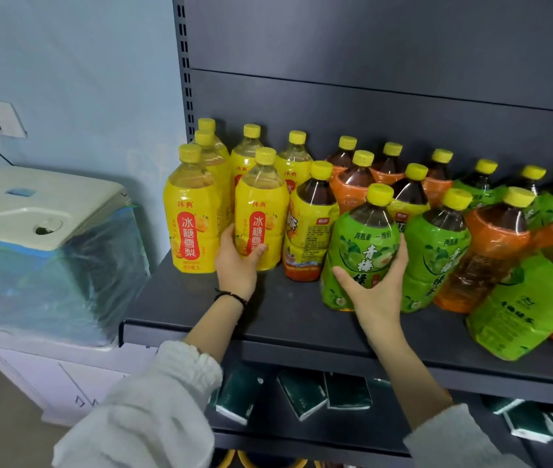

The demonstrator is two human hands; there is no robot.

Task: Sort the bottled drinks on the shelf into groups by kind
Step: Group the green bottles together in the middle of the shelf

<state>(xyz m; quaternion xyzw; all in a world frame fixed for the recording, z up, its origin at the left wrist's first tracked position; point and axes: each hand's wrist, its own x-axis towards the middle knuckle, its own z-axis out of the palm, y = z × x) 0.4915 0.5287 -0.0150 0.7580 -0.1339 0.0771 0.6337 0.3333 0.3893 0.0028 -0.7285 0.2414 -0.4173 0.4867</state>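
Two bottles are gripped at once on the dark shelf (288, 319): a yellow pear-drink bottle (261, 211) is clasped by the left hand (236, 265) beside its matching group at the shelf's left end, while a green plum-tea bottle (361, 248) is clasped by the right hand (374, 288). Sorting appears mid-way; next, the green bottle probably needs shifting right, towards its own kind.

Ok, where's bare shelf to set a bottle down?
Front shelf strip between the left hand and the right hand, before the yellow-labelled tea bottle. Also the left front corner. Crowded rightward around the green bottles.
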